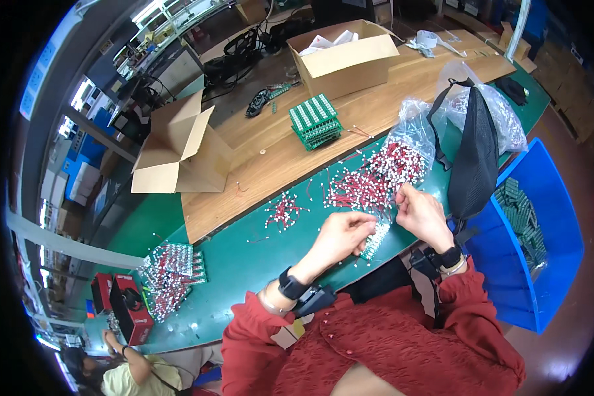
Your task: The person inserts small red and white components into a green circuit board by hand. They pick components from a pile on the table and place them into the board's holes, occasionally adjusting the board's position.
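Note:
My left hand (343, 235) is closed at the edge of a small circuit board panel (377, 241) with white parts, close to the table's front edge. To its right, my right hand (424, 215) has thumb and finger pinched together beside the wire pile; what lies between the fingertips is too small to make out. A heap of red wire leads with white connectors (363, 191) lies just beyond both hands. More of these leads spill out of a clear plastic bag (412, 125). A smaller cluster of leads (285, 212) rests on the green mat to the left.
Stacked green circuit boards (315, 122) stand on a wooden board, between two open cardboard boxes (198, 162) (343, 69). A black bag (474, 152) and a blue bin (553, 231) holding boards are at the right. Wired boards (171, 277) and another person (135, 369) are at the left.

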`<state>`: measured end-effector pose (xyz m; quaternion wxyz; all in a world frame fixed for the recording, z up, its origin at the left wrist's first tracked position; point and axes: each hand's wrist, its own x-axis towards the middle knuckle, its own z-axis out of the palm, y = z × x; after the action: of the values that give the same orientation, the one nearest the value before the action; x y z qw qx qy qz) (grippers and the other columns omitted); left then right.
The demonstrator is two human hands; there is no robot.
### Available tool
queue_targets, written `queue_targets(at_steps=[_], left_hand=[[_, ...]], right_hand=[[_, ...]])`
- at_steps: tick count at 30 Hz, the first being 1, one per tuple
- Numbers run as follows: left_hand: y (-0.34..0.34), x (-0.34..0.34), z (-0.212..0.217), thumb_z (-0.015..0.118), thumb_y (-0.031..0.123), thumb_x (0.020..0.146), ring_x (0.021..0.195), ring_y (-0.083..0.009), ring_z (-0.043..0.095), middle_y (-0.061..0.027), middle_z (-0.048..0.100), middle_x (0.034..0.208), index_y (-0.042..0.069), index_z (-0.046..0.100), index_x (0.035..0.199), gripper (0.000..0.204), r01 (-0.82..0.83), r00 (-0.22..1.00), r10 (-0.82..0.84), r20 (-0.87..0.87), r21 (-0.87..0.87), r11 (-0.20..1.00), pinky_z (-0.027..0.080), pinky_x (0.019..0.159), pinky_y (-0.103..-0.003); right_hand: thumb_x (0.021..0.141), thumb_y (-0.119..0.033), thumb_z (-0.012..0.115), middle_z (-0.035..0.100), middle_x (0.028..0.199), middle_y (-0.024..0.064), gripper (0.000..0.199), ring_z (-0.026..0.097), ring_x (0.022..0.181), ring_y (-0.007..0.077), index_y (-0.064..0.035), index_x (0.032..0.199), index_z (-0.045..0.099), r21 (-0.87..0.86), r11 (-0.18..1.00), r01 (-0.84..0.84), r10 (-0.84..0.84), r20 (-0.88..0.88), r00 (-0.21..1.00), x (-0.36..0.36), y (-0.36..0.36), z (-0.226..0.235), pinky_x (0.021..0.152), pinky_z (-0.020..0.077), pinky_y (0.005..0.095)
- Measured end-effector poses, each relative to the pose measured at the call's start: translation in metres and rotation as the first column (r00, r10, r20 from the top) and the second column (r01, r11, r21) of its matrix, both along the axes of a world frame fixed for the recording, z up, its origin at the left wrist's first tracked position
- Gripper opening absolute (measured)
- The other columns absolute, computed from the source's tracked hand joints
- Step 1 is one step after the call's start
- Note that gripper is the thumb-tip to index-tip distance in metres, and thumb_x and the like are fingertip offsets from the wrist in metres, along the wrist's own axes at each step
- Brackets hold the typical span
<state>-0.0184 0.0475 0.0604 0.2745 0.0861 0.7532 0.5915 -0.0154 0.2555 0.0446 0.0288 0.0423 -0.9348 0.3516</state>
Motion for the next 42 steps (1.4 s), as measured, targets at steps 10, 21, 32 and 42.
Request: queue_targets(at_steps=[10,21,32,42], left_hand=[[0.039,-0.018,-0.006,0.055,0.015,0.094,0.056,-0.0069,0.058,-0.007,0.067,0.083,-0.006,0.062,0.107,0.026,0.129,0.982,-0.111,0.15,-0.117,0.985,0.049,0.048,-0.022],[0.056,-0.038,-0.011,0.068,0.016,0.087,0.059,-0.0049,0.051,-0.0006,0.062,0.076,0.002,0.066,0.094,0.015,-0.213,0.934,0.08,0.347,0.364,0.907,0.04,0.051,-0.019],[0.06,-0.024,-0.009,0.067,0.01,0.088,0.078,-0.0059,0.058,-0.0011,0.066,0.085,0.001,0.068,0.094,0.011,-0.061,0.937,0.1,-0.334,0.126,0.99,0.048,0.07,-0.022],[0.021,0.004,-0.008,0.062,0.01,0.09,0.059,-0.0027,0.053,0.002,0.061,0.073,0.0,0.063,0.097,0.012,-0.16,0.972,0.154,-0.176,-0.017,0.987,0.044,0.052,-0.019]], right_hand=[[0.072,-0.003,0.061,0.063,0.071,0.0097,0.018,0.065,0.068,0.031,-0.0067,0.087,0.053,-0.031,0.996,0.078,-0.078,0.0,0.997,0.013,0.023,-0.002,0.061,0.0495,0.0422],[0.075,0.0,0.062,0.057,0.074,0.0024,0.021,0.055,0.062,0.0087,-0.0026,0.092,0.05,-0.63,0.757,-0.172,0.118,-0.126,0.985,0.013,0.022,-0.011,0.056,0.0456,0.0243],[0.079,-0.001,0.06,0.059,0.076,0.0014,0.015,0.053,0.065,0.0043,0.0015,0.094,0.058,-0.748,0.657,-0.092,0.132,-0.006,0.991,0.007,0.008,-0.018,0.055,0.0434,0.0219],[0.085,-0.003,0.065,0.066,0.079,0.0047,0.009,0.064,0.067,0.0106,-0.0004,0.093,0.065,-0.935,0.355,0.002,0.204,0.079,0.976,0.005,-0.002,-0.022,0.052,0.0459,0.0195]])
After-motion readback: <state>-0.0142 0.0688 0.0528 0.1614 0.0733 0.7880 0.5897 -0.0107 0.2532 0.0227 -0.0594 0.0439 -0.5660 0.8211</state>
